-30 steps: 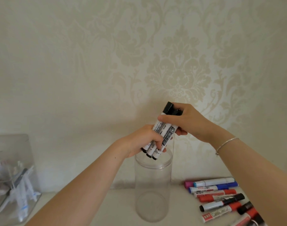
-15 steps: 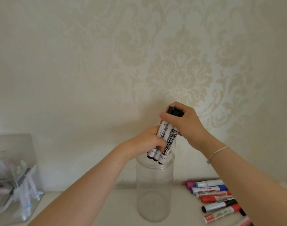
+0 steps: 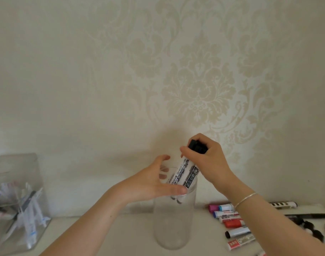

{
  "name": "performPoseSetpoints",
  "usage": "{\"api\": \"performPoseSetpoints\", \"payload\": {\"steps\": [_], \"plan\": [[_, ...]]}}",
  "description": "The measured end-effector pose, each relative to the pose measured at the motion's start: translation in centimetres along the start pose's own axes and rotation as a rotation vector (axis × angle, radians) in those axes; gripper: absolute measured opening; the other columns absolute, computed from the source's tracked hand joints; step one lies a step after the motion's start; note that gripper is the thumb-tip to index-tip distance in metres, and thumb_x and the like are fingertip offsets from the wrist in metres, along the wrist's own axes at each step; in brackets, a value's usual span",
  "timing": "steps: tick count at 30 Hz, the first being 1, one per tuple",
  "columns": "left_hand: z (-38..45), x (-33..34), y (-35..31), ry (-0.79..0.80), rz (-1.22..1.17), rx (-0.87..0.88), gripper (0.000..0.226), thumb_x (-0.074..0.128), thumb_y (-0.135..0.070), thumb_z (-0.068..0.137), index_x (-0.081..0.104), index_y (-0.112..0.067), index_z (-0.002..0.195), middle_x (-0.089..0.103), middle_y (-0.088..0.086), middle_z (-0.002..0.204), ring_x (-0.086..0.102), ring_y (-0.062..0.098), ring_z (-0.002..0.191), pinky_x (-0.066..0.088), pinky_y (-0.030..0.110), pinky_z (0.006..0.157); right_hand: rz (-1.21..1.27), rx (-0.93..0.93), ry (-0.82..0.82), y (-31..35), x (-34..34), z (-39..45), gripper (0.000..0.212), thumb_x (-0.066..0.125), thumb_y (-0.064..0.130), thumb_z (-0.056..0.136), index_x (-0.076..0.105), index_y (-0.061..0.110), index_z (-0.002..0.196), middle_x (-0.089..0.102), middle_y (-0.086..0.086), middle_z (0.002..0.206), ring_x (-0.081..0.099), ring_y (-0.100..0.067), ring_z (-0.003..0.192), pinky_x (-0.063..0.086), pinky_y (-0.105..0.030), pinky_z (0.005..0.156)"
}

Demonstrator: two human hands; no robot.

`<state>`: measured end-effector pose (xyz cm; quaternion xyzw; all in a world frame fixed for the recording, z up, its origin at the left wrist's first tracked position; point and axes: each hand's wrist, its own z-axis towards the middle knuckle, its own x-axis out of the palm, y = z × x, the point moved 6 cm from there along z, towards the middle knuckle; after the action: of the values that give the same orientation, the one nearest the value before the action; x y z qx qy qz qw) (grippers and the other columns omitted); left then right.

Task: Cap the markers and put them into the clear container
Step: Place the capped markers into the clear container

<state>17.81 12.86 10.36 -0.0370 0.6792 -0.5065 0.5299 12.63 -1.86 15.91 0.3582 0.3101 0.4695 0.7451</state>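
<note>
Clear plastic, tall and round, the container (image 3: 174, 220) stood on the pale table (image 3: 110, 235) against cream damask wallpaper (image 3: 198, 85). The right hand (image 3: 207, 159) curled over the black caps of a bundle of white-barrelled markers (image 3: 185, 174), gripping them from above; the bundle slanted down, its lower ends already past the container's rim. The left hand (image 3: 156, 182) was spread beside the bundle, fingers relaxed and apart, thumb laid along the rim, gripping nothing that I could see. A thin silver bracelet (image 3: 245, 199) circled the right wrist. To the right lay loose markers (image 3: 230, 218) in a row, smooth cylinders with pink, blue, red and black caps, well apart from the container. At far left a square clear box (image 3: 15, 198) held a blurred jumble of white things.
</note>
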Motion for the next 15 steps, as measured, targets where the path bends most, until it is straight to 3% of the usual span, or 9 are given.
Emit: {"api": "performPoseSetpoints", "payload": {"steps": [3,5,10,15], "plan": [[0.0,1.5,-1.3,0.043,-0.001,0.068,0.118,0.088,-0.059,0.044,0.018,-0.054,0.140,0.043,-0.023,0.135,0.044,-0.009,0.122,0.041,0.026,0.104,-0.063,-0.039,0.008,-0.1,-0.4,-1.6,0.014,0.072,0.008,0.079,0.058,0.006,0.077,0.058,-0.015,0.071,0.054,-0.010,0.061,0.047,-0.022,0.056],[0.1,2.1,-2.5,0.014,0.031,0.098,0.119,0.091,-0.053,0.043,0.021,-0.052,0.139,0.044,-0.026,0.135,0.042,-0.011,0.122,0.041,0.026,0.104,-0.103,-0.058,-0.002,0.0,-1.3,-2.7,0.015,0.072,0.010,0.079,0.057,0.013,0.075,0.055,-0.001,0.065,0.051,-0.008,0.060,0.046,-0.023,0.056],[0.5,4.0,-7.5,-0.065,0.196,0.187,0.129,0.089,-0.058,0.042,0.013,-0.046,0.146,0.038,-0.023,0.142,0.036,-0.007,0.129,0.034,0.025,0.110,-0.208,-0.063,-0.111,0.3,-5.5,-5.5,0.015,0.071,0.021,0.078,0.057,0.027,0.077,0.059,0.006,0.068,0.056,-0.013,0.062,0.052,-0.037,0.061],[0.2,7.8,-12.7,-0.098,0.348,0.268,0.125,0.085,-0.059,0.050,0.009,-0.043,0.148,0.026,-0.023,0.150,0.033,0.000,0.135,0.035,0.030,0.110,-0.389,-0.082,-0.119,1.1,-10.0,-8.1,0.015,0.070,0.030,0.078,0.055,0.031,0.080,0.061,0.009,0.069,0.059,-0.013,0.065,0.053,-0.039,0.067]]}}
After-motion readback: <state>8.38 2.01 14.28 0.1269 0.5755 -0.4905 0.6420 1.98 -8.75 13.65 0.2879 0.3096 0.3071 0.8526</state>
